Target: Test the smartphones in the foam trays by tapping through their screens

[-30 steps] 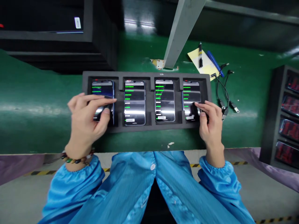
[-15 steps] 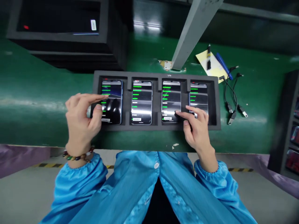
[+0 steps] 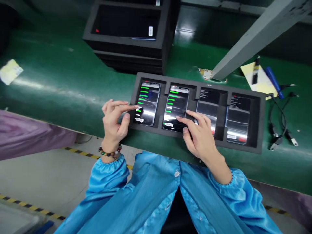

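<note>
Several phones lie face up in a long black foam tray (image 3: 260,123) on the green table. The leftmost phone (image 3: 148,104) and the second phone (image 3: 177,105) show lists with green and white lines. My left hand (image 3: 115,120) is open, its index fingertip at the leftmost phone's left edge. My right hand (image 3: 198,133) is open too, with its index finger over the second phone's lower screen. It partly covers the third phone (image 3: 208,107). Red shows at the bottom of the third and fourth phone (image 3: 237,123) screens. Neither hand holds anything.
Behind the tray stands a stack of black foam trays (image 3: 126,48) with a phone in the top one. A grey metal post (image 3: 248,39) rises at the back. Yellow paper (image 3: 248,76), a marker (image 3: 255,71), a blue tool (image 3: 274,81) and short cables (image 3: 282,120) lie at right.
The view has shifted left and tilted. My right hand has moved from the third phone to the second. The third and fourth screens have changed from green lists to white text with red at the bottom.
</note>
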A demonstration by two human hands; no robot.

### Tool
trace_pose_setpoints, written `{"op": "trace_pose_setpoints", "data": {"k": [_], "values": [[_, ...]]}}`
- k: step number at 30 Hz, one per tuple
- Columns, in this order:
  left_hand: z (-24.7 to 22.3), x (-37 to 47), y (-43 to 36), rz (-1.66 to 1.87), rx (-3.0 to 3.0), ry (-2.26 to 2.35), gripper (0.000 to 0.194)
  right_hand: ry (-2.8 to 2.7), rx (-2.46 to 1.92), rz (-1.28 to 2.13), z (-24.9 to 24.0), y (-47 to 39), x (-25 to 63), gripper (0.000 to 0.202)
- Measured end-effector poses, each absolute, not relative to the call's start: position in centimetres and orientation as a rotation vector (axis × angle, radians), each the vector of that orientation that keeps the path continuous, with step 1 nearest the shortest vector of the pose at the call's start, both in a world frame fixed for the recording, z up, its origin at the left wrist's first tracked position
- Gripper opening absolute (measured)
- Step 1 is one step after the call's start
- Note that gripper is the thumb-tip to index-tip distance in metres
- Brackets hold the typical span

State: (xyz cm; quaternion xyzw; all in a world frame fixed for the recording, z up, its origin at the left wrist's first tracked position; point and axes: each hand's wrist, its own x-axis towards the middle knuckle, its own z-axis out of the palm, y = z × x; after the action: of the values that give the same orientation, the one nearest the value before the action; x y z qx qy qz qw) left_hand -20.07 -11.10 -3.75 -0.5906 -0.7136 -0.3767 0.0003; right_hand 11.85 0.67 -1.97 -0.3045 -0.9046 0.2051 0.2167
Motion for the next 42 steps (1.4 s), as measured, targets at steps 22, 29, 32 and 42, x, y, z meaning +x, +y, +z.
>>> {"op": "trace_pose_setpoints", "data": {"k": [22, 29, 32, 42], "values": [[-2.8, -19.5, -6.6, -1.375, -1.749, -2.643, 0.046, -1.854, -1.618, 0.339, -3.6, 5.0, 28.2, 0.045], [-4.0, -19.6, -5.5, -1.293, -1.738, -2.666, 0.048, -1.803, -1.606, 0.396, -4.6, 5.5, 27.6, 0.044], [-4.2, -19.8, -5.6, -1.374, -1.726, -2.636, 0.049, -1.761, -1.601, 0.428, -4.5, 5.5, 27.4, 0.044], [-4.3, -20.0, -5.6, -1.334, -1.683, -2.676, 0.061, -1.753, -1.591, 0.451, -4.2, 5.4, 27.3, 0.042]]}}
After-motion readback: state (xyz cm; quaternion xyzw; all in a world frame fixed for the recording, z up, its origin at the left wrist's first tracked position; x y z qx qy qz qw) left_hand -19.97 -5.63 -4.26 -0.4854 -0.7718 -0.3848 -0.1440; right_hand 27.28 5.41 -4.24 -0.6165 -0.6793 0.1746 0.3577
